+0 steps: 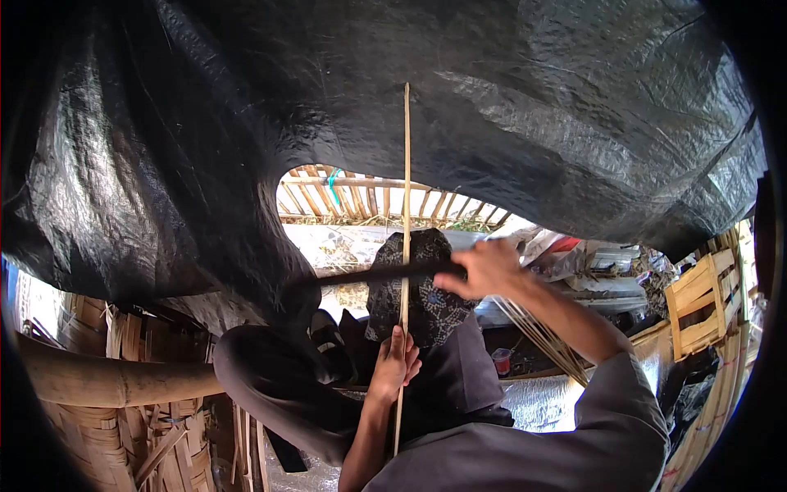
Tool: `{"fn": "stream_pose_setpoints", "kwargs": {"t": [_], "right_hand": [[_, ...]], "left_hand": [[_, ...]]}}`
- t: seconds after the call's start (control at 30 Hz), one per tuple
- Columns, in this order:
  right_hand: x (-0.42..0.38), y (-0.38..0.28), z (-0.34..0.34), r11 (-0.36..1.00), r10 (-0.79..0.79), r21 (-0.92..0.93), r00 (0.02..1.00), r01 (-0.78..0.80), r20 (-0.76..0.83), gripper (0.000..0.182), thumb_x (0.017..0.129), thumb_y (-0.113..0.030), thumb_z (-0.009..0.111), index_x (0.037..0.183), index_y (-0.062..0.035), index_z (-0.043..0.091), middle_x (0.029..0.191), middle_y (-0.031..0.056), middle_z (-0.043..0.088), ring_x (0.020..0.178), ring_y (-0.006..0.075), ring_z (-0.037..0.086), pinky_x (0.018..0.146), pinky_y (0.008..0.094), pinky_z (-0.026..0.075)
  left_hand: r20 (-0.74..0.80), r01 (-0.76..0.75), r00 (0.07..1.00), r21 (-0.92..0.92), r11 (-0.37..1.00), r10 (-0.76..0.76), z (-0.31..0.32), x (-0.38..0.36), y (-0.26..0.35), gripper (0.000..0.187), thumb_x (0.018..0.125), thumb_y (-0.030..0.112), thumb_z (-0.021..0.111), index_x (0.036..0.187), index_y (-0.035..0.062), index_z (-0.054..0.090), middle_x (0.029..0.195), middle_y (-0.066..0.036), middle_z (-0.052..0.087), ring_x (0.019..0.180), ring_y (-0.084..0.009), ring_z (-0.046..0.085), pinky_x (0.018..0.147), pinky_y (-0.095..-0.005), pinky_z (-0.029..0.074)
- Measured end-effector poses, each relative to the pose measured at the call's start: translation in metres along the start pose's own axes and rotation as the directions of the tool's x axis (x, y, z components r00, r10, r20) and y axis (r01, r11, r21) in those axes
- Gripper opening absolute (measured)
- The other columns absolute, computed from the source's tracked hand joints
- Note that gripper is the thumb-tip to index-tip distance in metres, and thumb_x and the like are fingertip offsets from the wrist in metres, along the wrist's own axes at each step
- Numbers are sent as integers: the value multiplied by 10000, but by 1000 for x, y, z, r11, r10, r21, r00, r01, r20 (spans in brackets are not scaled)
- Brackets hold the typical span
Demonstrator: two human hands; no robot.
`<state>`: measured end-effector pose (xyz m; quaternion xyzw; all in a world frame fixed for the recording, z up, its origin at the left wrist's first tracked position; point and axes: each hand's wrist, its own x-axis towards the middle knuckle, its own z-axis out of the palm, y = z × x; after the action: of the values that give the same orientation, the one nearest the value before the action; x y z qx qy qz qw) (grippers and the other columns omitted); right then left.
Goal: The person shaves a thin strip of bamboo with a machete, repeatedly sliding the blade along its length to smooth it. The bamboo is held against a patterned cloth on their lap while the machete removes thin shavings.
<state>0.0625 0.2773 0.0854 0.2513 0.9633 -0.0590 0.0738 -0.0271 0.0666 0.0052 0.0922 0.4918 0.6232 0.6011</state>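
Observation:
A long, pale bamboo strip (407,189) stands lengthwise in front of me, running from my lap up across the dark sheeting. Low on it, my left hand (395,367) is closed, thumb laid along the strip. My right hand (490,269) grips a long dark knife (361,275), slightly blurred, by its right end. Its blade points left and crosses the strip in this view, above my left hand. Behind both lies a dark patterned cloth (430,303) draped over my knee.
Black plastic sheeting (574,98) hangs low ahead, with a slatted bamboo fence (361,182) beyond its gap. Thin strips (545,340) lie under my right forearm. A wooden crate (697,303) and a small red cup (502,361) are right; a thick bamboo pole (123,377) is left.

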Motion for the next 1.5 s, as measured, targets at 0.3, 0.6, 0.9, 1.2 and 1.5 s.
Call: {"fn": "stream_pose_setpoints", "kwargs": {"t": [0.3, 0.6, 0.9, 1.2, 1.5], "right_hand": [[6, 22, 25, 983, -12, 183, 997, 27, -77, 716, 817, -653, 413, 696, 17, 634, 494, 155, 545, 440, 252, 572, 406, 361, 455], [4, 1, -4, 993, -117, -36, 991, 115, -61, 672, 751, -713, 435, 754, -80, 663, 483, 147, 528, 441, 259, 566, 419, 363, 430], [25, 9, -10, 978, 59, 196, 996, -70, 61, 576, 832, -567, 483, 697, -30, 643, 463, 130, 526, 454, 258, 579, 426, 378, 461], [19, -15, -13, 986, -164, -40, 986, 164, 15, 706, 776, -727, 374, 696, -81, 647, 438, 70, 492, 375, 196, 516, 390, 365, 414], [27, 0, 2, 975, -52, 217, 999, 53, -9, 606, 815, -608, 468, 635, -48, 617, 427, 108, 490, 399, 244, 534, 409, 392, 433]], "left_hand": [[45, 13, 999, -57, 998, -10, -3, 0, -2, 472, 919, 530, 289, 700, 118, 359, 454, 48, 227, 332, -52, 174, 296, -214, 168], [34, -9, 999, -10, 1000, 9, -1, -7, -3, 454, 920, 521, 315, 710, 120, 356, 450, 51, 218, 330, -50, 155, 290, -203, 165], [73, 25, 997, -82, 996, -19, -5, -6, -9, 454, 928, 514, 271, 717, 120, 350, 441, 39, 243, 313, -50, 195, 285, -210, 166], [76, -31, 997, 51, 998, 27, -6, -9, -12, 470, 926, 520, 272, 693, 119, 347, 443, 37, 240, 316, -50, 197, 282, -215, 176], [52, -46, 998, 68, 997, 42, -5, -8, -12, 482, 924, 519, 293, 686, 106, 358, 447, 34, 251, 317, -58, 221, 287, -219, 201]]}}
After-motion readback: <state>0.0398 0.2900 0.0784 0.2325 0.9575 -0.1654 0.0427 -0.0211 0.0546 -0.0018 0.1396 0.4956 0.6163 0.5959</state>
